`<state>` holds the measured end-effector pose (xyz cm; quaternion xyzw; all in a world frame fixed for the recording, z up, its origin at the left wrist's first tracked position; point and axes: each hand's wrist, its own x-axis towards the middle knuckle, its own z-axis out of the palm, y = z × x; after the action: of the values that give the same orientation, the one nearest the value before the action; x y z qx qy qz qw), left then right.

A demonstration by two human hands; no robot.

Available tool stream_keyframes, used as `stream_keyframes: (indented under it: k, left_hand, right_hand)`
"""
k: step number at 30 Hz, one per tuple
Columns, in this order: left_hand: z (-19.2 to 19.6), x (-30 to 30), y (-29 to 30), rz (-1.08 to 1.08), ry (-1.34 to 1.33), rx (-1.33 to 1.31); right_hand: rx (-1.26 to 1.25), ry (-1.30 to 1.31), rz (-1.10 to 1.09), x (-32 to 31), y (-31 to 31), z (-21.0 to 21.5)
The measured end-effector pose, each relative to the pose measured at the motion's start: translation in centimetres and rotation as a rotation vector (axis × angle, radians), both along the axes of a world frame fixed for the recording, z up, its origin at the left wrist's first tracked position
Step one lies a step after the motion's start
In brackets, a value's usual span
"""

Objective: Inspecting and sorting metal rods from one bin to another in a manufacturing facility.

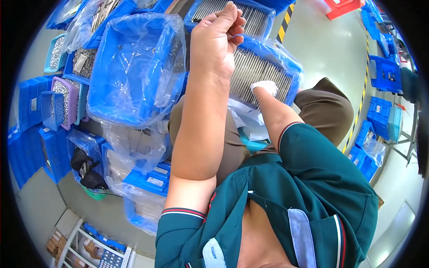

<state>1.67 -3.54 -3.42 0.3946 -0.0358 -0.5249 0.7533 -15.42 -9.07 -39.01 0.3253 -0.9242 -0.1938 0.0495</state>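
Note:
My bare left hand is raised in front of a blue bin lined with clear plastic. Its thumb and fingers are curled closed. What they hold, if anything, is hidden. Many thin metal rods lie side by side in this bin. My right hand, in a white glove, is over the right part of the rods and touches or nearly touches them. Its fingers cannot be made out. Farther off, a second lined bin holds similar metal rods.
A large blue bin with a plastic liner stands to my left. Beyond it are baskets of small metal parts, one of them purple. Bagged bins stand lower left. Stacked blue crates line the right side, past a yellow-black floor stripe.

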Motion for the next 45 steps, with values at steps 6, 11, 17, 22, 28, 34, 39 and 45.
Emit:
stream_keyframes:
  k: [6,11,17,22,28,34,39,45]
  left_hand:
    - [0.6,-0.2,-0.5,-0.029,0.023,-0.045]
    - [0.5,0.4,0.2,-0.018,-0.014,-0.078]
    - [0.3,0.4,0.4,0.019,-0.056,-0.080]
    - [-0.8,0.6,-0.4,-0.045,-0.107,-0.062]
    - [-1.8,-0.1,-0.5,-0.078,-0.206,0.093]
    - [-4.9,-3.6,0.2,-0.163,-0.168,0.220]
    - [-8.2,-5.7,-0.4,-0.224,0.460,-0.107]
    - [-6.9,-6.0,-1.0,-0.302,0.448,-0.280]
  right_hand:
    - [-0.185,0.268,0.093,-2.4,-1.0,3.2]
    - [-0.106,-0.386,0.448,-3.4,0.6,7.7]
    - [0.129,-0.521,0.449,-6.3,0.1,8.0]
    - [0.061,-1.677,-0.251,-9.9,0.7,6.7]
    - [0.134,-2.507,-0.629,-6.2,2.8,16.9]
    - [-0.280,-2.772,0.073,-2.9,0.4,31.3]
    - [-0.608,-2.745,0.546,0.1,2.4,38.0]
    - [-0.499,-2.509,0.515,1.9,4.4,35.9]
